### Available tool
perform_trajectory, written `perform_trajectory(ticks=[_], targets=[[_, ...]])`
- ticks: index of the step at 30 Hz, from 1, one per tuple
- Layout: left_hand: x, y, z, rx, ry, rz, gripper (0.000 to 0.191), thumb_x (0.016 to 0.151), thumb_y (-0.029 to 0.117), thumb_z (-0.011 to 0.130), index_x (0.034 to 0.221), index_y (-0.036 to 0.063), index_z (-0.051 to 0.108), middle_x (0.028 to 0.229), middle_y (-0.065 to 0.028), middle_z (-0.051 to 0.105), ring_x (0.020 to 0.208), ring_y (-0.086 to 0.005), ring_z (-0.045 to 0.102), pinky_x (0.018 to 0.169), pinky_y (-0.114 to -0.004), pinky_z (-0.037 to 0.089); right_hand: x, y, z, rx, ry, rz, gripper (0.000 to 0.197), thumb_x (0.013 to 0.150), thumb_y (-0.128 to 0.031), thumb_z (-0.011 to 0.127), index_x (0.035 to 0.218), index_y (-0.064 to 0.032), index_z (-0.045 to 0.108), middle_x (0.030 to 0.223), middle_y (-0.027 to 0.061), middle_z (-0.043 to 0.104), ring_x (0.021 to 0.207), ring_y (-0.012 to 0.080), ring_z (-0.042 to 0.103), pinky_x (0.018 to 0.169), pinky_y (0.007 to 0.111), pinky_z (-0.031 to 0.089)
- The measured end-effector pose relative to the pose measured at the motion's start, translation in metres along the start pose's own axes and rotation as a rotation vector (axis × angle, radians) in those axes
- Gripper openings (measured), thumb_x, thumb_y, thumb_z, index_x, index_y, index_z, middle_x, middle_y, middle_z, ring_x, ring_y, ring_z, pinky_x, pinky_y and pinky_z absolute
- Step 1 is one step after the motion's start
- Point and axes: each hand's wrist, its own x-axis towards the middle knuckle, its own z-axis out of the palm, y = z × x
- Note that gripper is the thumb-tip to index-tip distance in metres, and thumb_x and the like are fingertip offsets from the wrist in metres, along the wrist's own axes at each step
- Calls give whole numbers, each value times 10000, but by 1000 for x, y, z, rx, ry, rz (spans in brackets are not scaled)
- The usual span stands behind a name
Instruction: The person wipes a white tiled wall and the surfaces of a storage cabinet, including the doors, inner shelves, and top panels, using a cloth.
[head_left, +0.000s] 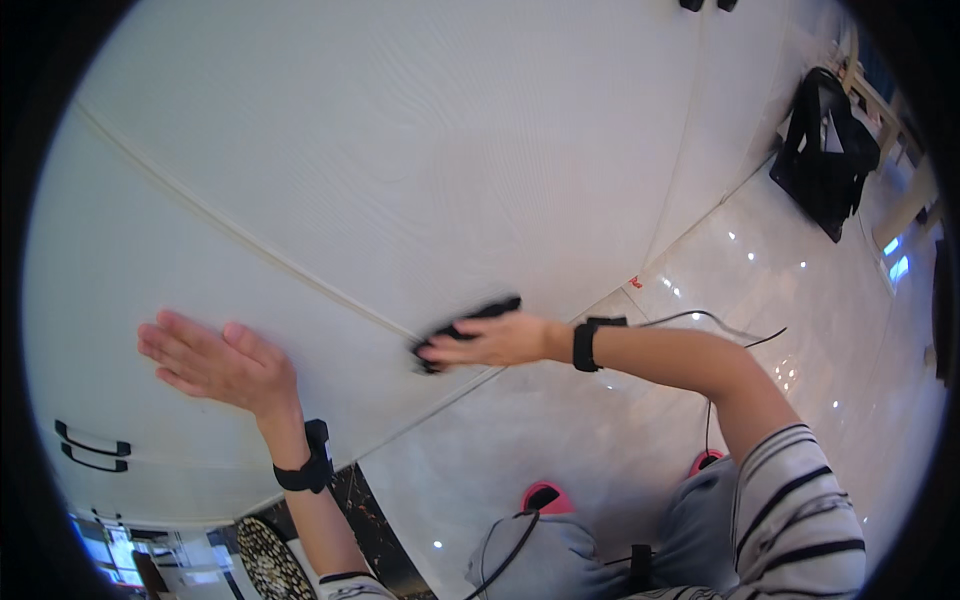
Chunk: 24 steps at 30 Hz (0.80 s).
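Observation:
My right hand (499, 339) lies over a black pad or cloth (491, 309) at the lower part of a white cabinet door (450, 165). Motion blurs both, and the palm side is hidden, so the exact kind of black thing cannot be told. Its fingers reach close to the seam (277, 259) between two door panels. To the left, my left hand (225, 366) holds nothing, its thumb apart from the fingers, in front of the neighbouring panel. Whether it touches that panel is unclear. Each wrist wears a black strap.
Black handles (94, 448) project from the doors at lower left. A glossy tiled floor (750, 270) meets the cabinet base. A black bag (825, 154) stands at upper right near wooden furniture (904, 202). A thin dark cable (697, 312) hangs by my right arm. Pink footwear (551, 496) shows below.

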Motion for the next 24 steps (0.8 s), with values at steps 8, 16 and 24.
perform_trajectory(ticks=[8, 16, 24], targets=[[0, -3, -20, 50, -18, 5, 588, 1008, 316, 258, 1493, -14, 226, 1560, -216, 188, 1448, -372, 172, 1157, -500, 84, -77, 6, -10, 106, -112, 36, 667, 938, -190, 447, 1535, -268, 161, 1571, -42, 222, 1391, 92, 285, 1178, 339, 160], [3, -4, -17, 71, -38, -8, 576, 1012, 301, 242, 1496, -10, 217, 1562, -207, 188, 1449, -370, 168, 1158, -499, 87, 36, 298, -127, -96, 682, 961, 477, 741, -244, 667, 1217, -214, 652, 1326, 124, 505, 1221, 322, 482, 984, 427, 351], [6, -1, -17, 91, -32, 26, 573, 1006, 281, 247, 1498, -10, 212, 1568, -199, 176, 1453, -363, 159, 1159, -494, 90, -66, 90, -17, 52, 377, 632, 552, 751, -363, 663, 1290, -402, 553, 1461, 13, 426, 1311, 221, 427, 1100, 451, 245]])
